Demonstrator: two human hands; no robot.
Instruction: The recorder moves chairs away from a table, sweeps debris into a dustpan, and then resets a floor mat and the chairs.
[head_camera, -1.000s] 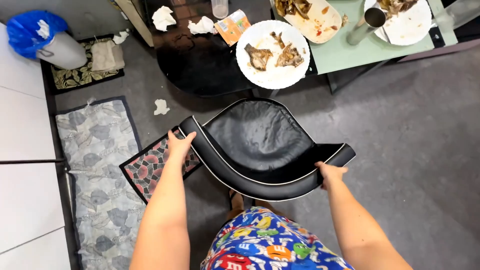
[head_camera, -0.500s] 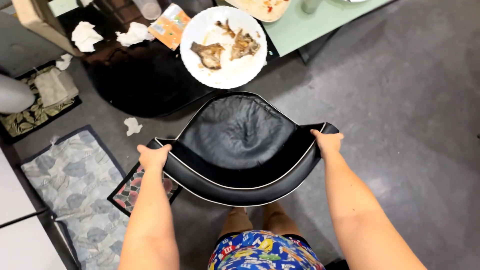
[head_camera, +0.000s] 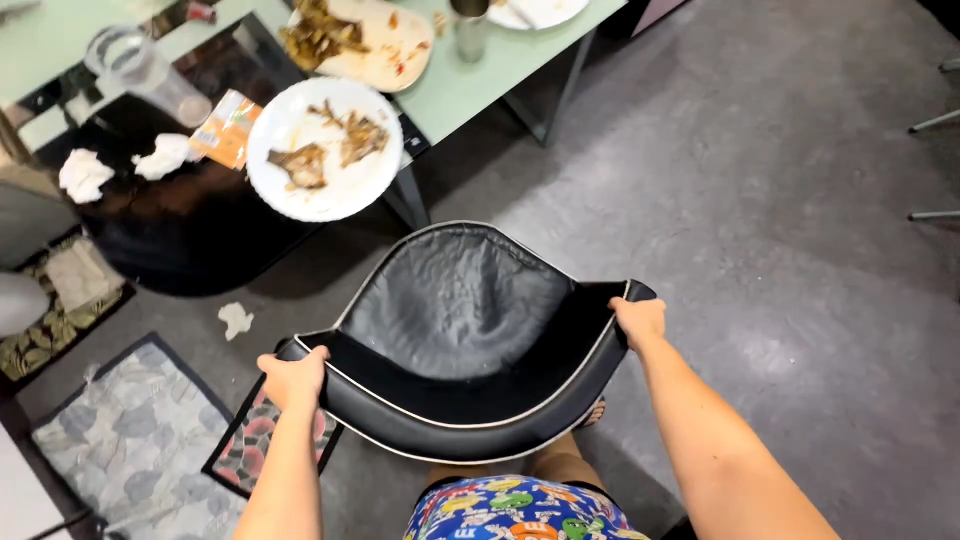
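A black leather chair (head_camera: 455, 310) with white piping fills the middle of the view, its curved backrest toward me. My left hand (head_camera: 293, 378) grips the left end of the backrest. My right hand (head_camera: 640, 322) grips the right end. The seat faces a table edge. A white plate (head_camera: 322, 148) with food scraps sits on the dark table (head_camera: 170, 230) just beyond the chair.
A pale green table (head_camera: 470, 85) holds a second dirty plate (head_camera: 375, 40) and a metal cup (head_camera: 468, 25). Crumpled tissues (head_camera: 85, 172), an orange packet (head_camera: 228, 128) and a clear jug (head_camera: 145, 70) are at left. Patterned mats (head_camera: 120, 440) lie on the grey floor at lower left.
The view has swung right and the chair has turned and shifted right with both hands still on its backrest. The tables now lie farther up and left.
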